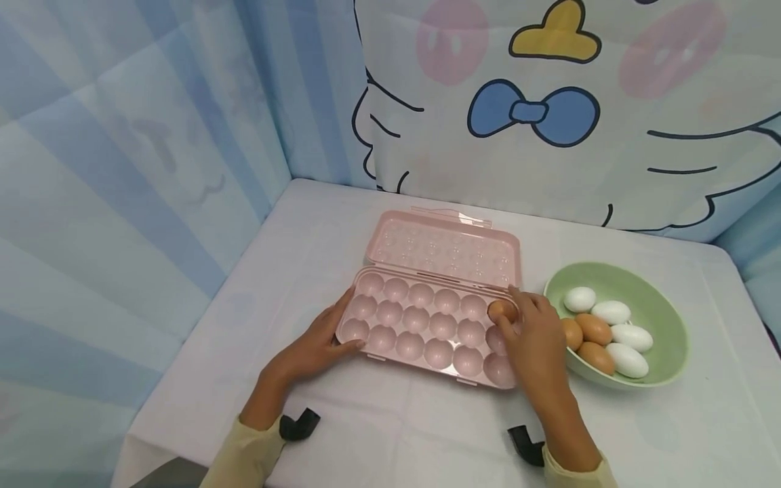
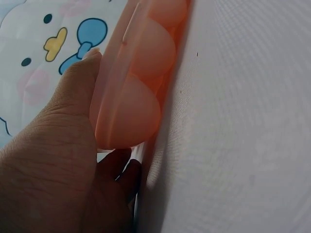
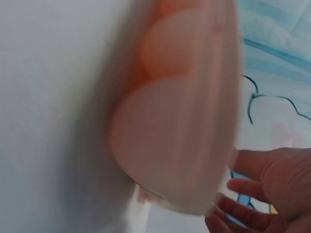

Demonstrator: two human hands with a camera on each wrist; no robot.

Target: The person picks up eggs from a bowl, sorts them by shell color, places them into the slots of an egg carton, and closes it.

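A pink egg carton (image 1: pixel 410 346) lies opened on the table, with rows of round cups. My left hand (image 1: pixel 317 342) grips its left end, thumb over the near corner and fingers along the side; the left wrist view shows this hand (image 2: pixel 63 131) close up. One brown egg (image 1: pixel 502 310) sits in the far right cup. Around that egg are the thumb and fingers of my right hand (image 1: pixel 537 339), pinching it. In the right wrist view the hand (image 3: pixel 272 189) shows beside the carton's end, and the egg is hidden.
To the right stands a green bowl (image 1: pixel 665 339) holding several white eggs (image 1: pixel 628 359) and brown eggs (image 1: pixel 594 357). The carton's lid (image 1: pixel 445 247) lies folded back on the far side. A printed curtain (image 1: pixel 537 176) hangs behind the white table (image 1: pixel 390 420).
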